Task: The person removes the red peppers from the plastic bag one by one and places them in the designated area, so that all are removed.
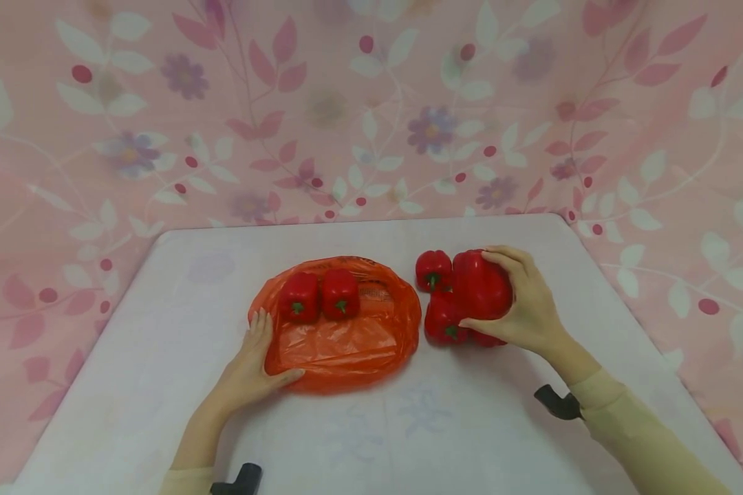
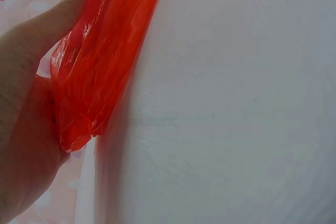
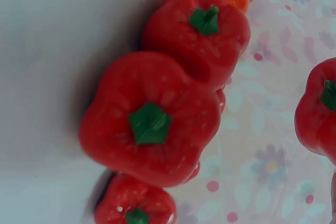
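Observation:
An orange plastic bag [image 1: 347,377] lies with its mouth spread wide, and two red bell peppers [image 1: 300,298] sit side by side inside at the back left. My left hand [image 1: 248,371] rests against the bag's left side, its fingers extended and thumb apart along the front rim. In the left wrist view the crinkled bag [image 2: 105,51] lies beside the thumb. My right hand [image 1: 529,309] grips a red bell pepper [image 1: 481,283] between thumb and fingers, above other peppers. That pepper [image 3: 320,111] is partly cut off in the right wrist view.
Right of the bag, more red bell peppers [image 1: 444,320] with green stems sit close together on the white table [image 1: 359,440]. One small pepper [image 1: 433,269] stands at the back. Dark wrist mounts [image 1: 557,402] hang by the forearms. A pink floral cloth [image 1: 371,110] rises behind the table.

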A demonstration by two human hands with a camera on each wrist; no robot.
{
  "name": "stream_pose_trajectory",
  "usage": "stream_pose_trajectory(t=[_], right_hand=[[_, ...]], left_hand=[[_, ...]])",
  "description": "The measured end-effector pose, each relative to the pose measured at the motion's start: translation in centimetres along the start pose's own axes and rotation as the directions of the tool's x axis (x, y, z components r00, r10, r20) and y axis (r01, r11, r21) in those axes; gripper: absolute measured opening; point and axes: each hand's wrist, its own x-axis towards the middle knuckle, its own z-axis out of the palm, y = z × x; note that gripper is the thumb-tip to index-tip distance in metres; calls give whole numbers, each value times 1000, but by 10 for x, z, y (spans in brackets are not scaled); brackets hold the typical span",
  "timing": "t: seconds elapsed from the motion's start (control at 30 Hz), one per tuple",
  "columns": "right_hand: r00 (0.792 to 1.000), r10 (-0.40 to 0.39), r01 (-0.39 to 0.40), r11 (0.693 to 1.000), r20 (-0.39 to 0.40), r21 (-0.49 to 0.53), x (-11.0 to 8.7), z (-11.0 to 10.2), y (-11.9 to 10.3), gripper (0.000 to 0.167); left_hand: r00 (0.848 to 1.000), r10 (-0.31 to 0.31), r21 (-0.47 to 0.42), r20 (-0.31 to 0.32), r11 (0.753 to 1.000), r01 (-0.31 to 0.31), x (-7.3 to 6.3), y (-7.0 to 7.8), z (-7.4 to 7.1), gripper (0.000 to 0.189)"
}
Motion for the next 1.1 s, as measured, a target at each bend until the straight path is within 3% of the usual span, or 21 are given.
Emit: stream_pose_trajectory(t=[0.37, 0.7, 1.1], right_hand=[[1000, 14, -16, 998, -24, -57, -15, -12, 9, 94], [996, 84, -86, 994, -33, -64, -31, -24, 21, 98], [991, 134, -133, 981, -3, -139, -49, -43, 37, 103]], left_hand=[[1000, 4, -6, 1, 1000, -4, -1, 1, 0, 119], [1000, 3, -2, 6, 1000, -3, -1, -1, 1, 120], [1000, -1, 6, 8, 1000, 1, -1, -1, 0, 119]])
